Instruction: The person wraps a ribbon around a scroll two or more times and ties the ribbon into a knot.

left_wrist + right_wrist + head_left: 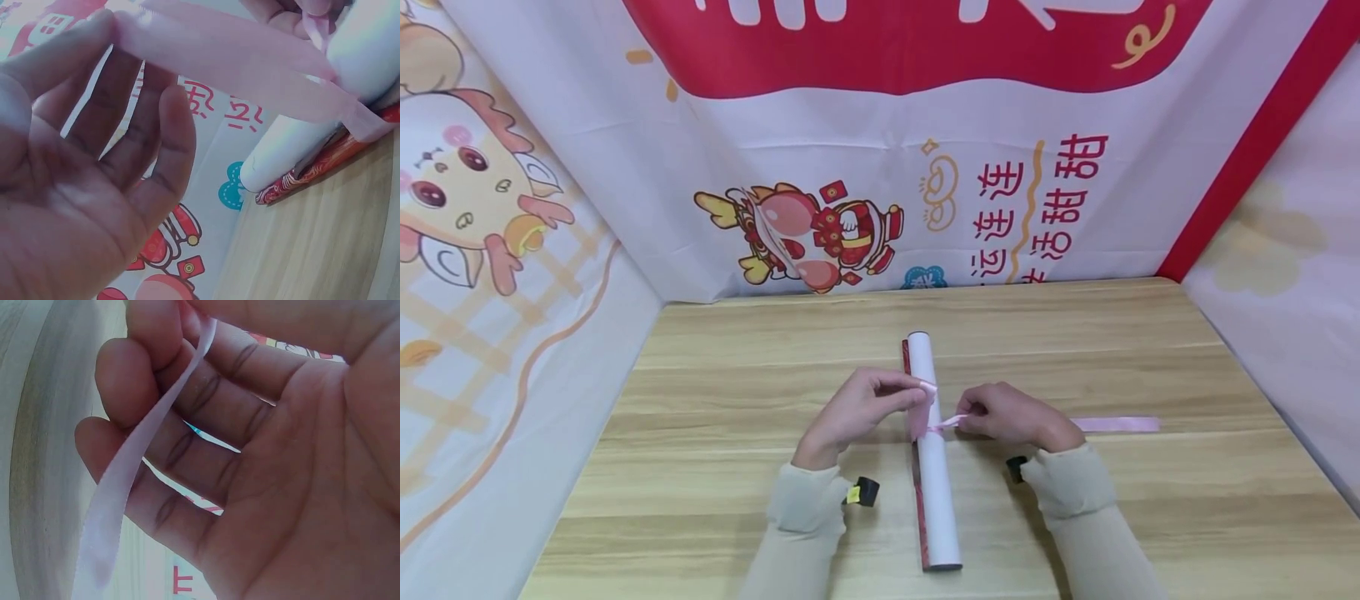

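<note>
A long white paper roll (942, 492) lies lengthwise on the table, a red patterned strip (922, 517) along its left side. Around its middle passes a pink ribbon (250, 56). My left hand (857, 408), just left of the roll, pinches one part of the ribbon between thumb and fingertips and holds it raised above the roll. On the other side my right hand (1007, 414) pinches the ribbon's other part close to the roll. In the right wrist view that ribbon (134, 456) runs down across the curled fingers, and its tail lies on the table to the right.
The wooden table (715, 467) ends at a printed cloth backdrop (850, 125) with cartoon figures and red lettering. More printed cloth hangs at the left and right sides. A small black device (867, 492) sits at the left wrist, another (1017, 469) at the right.
</note>
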Demonstrator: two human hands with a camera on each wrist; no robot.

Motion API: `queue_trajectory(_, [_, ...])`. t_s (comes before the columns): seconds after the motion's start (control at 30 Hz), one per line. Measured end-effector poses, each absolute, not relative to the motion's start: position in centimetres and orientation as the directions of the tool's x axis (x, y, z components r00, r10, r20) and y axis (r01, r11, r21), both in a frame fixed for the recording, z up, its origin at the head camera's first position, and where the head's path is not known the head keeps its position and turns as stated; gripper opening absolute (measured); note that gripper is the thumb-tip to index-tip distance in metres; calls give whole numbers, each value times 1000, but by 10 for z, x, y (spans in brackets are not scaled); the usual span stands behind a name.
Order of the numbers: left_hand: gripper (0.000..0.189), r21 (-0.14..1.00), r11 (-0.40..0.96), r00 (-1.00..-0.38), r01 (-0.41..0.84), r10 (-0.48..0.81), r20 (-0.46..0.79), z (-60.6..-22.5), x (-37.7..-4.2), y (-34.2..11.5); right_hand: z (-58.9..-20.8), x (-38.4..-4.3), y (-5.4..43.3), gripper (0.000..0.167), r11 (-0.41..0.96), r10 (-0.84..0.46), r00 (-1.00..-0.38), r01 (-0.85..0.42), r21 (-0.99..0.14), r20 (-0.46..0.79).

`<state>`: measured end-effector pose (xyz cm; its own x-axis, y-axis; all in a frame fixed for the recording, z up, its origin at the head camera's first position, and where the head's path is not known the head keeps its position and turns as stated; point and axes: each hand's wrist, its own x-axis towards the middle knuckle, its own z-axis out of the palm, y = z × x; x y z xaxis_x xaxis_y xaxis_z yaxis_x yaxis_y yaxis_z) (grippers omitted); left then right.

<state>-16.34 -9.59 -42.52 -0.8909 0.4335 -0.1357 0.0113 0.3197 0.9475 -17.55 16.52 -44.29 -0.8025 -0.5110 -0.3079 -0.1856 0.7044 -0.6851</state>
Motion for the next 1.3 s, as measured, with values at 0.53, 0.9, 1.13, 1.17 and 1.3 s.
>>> queue_trajectory(0.53, [40, 902, 427, -905, 59, 404, -132, -432, -165, -93, -441, -176, 169, 9, 718, -496, -812, -184, -671, -308])
queue_trajectory(0.9, [46, 894, 433, -928, 113, 368, -62, -435, -167, -92, -443, -177, 169, 8, 717, -499, -810, -187, -672, -307])
queue_trajectory(1.13, [48, 893, 443, -933, 79, 348, -90, -435, -167, -91, -443, -178, 170, 8, 719, -498, -813, -193, -668, -301])
queue_trajectory(1.17, [49, 892, 447, -933, 68, 345, -102, -435, -167, -91, -443, -178, 170, 8, 721, -493, -816, -190, -666, -301])
queue_trajectory(1.3, [52, 888, 455, -929, 62, 351, -115, -435, -167, -92, -441, -177, 172, 8, 724, -487, -822, -192, -662, -294])
